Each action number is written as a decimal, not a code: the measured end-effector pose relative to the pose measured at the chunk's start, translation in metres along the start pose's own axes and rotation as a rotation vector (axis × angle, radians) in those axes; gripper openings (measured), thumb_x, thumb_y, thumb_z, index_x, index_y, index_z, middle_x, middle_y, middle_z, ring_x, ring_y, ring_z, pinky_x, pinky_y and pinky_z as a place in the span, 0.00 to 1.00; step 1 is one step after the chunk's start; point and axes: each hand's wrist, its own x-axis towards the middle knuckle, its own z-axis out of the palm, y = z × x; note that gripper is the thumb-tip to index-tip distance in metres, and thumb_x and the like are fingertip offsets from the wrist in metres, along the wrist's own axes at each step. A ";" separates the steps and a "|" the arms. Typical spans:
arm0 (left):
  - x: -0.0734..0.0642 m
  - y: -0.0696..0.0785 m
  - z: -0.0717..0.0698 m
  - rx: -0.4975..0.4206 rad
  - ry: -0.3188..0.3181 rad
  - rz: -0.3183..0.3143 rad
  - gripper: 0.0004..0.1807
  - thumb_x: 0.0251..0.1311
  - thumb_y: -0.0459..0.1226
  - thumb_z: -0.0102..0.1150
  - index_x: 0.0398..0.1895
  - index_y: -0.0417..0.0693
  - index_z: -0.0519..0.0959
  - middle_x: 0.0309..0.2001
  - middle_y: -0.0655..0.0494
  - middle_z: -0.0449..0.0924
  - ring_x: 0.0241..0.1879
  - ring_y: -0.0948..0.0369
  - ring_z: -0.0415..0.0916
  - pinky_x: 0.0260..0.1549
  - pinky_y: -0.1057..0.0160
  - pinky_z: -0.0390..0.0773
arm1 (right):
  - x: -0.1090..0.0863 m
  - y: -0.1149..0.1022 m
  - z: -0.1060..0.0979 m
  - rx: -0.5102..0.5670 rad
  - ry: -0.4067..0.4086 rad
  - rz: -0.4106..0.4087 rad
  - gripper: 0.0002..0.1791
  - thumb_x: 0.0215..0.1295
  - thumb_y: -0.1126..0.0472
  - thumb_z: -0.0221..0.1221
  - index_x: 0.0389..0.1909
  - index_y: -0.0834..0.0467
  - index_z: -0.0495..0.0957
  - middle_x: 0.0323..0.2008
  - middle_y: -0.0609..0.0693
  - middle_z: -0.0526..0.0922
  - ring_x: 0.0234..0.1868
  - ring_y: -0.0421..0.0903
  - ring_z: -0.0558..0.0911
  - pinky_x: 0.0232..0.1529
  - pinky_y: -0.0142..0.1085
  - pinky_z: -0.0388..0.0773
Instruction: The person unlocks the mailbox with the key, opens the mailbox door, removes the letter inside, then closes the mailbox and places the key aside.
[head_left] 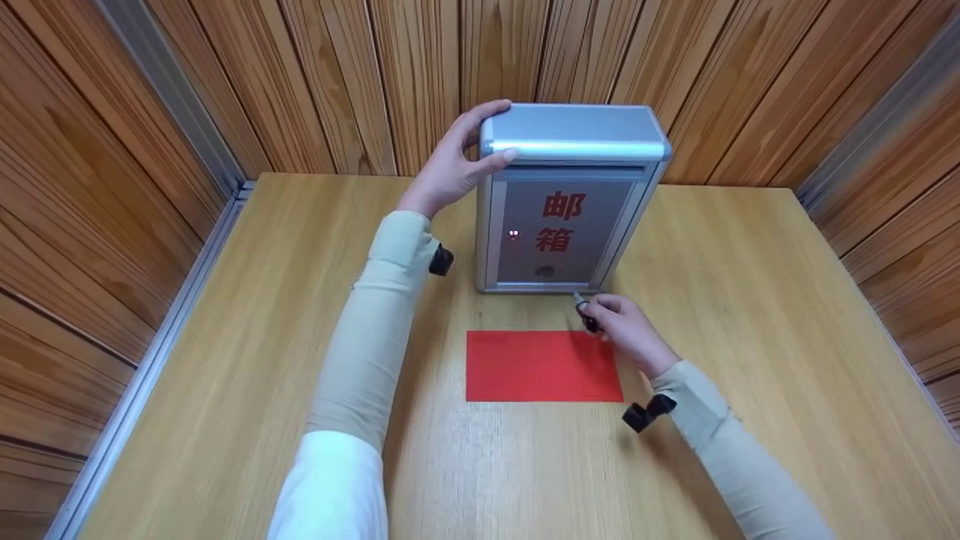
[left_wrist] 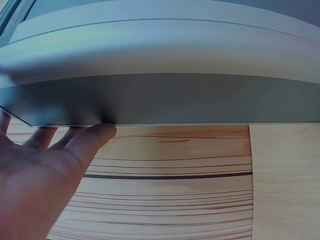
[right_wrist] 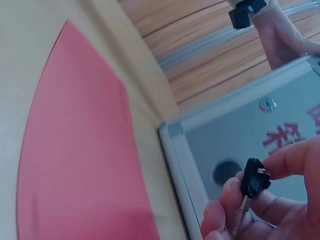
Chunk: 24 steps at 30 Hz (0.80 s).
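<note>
A silver metal mailbox (head_left: 574, 135) with red characters stands upright on the table, a slot under its top edge. My left hand (head_left: 454, 165) grips its upper left corner, the thumb on the front edge and the fingers reaching behind. The left wrist view shows that hand (left_wrist: 45, 165) against the box's side. In my right hand (head_left: 626, 326) is a black-headed key (right_wrist: 253, 182) with a small metal ring, pinched between thumb and fingers. Its metal part points toward the box's lower front edge in the head view, below the round lock (head_left: 545, 271).
A red envelope (head_left: 536, 367) lies flat on the wooden table (head_left: 262, 300), in front of the mailbox and just below the right hand. Wood-panelled walls (head_left: 330, 82) rise behind and on both sides. Black cameras (head_left: 649, 412) are strapped to both wrists.
</note>
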 end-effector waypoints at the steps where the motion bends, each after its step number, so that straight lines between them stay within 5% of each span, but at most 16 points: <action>1: 0.000 0.000 0.000 0.003 0.000 0.002 0.35 0.61 0.48 0.62 0.70 0.62 0.61 0.69 0.59 0.55 0.65 0.60 0.57 0.59 0.57 0.64 | -0.001 0.003 -0.004 -0.017 -0.001 0.006 0.15 0.72 0.58 0.49 0.38 0.68 0.75 0.30 0.54 0.74 0.34 0.50 0.72 0.40 0.41 0.69; 8: -0.003 0.001 -0.002 0.010 0.008 0.012 0.32 0.65 0.50 0.55 0.71 0.63 0.61 0.70 0.58 0.53 0.64 0.60 0.58 0.58 0.55 0.64 | -0.007 0.021 -0.029 -0.189 0.051 0.003 0.16 0.70 0.58 0.52 0.45 0.70 0.75 0.37 0.57 0.78 0.37 0.49 0.74 0.41 0.40 0.75; 16: 0.000 -0.002 0.000 -0.048 0.012 0.019 0.34 0.64 0.49 0.56 0.73 0.62 0.57 0.71 0.57 0.52 0.65 0.58 0.57 0.58 0.55 0.64 | -0.010 0.040 -0.044 -0.315 0.083 0.039 0.11 0.68 0.59 0.54 0.39 0.65 0.74 0.30 0.54 0.78 0.27 0.48 0.76 0.28 0.35 0.75; 24: 0.006 -0.007 0.001 -0.094 0.023 -0.004 0.39 0.63 0.49 0.57 0.74 0.62 0.52 0.73 0.56 0.47 0.68 0.53 0.54 0.59 0.55 0.65 | -0.013 0.044 -0.048 -0.443 0.144 0.050 0.10 0.66 0.59 0.55 0.34 0.63 0.75 0.24 0.51 0.77 0.26 0.46 0.73 0.28 0.35 0.68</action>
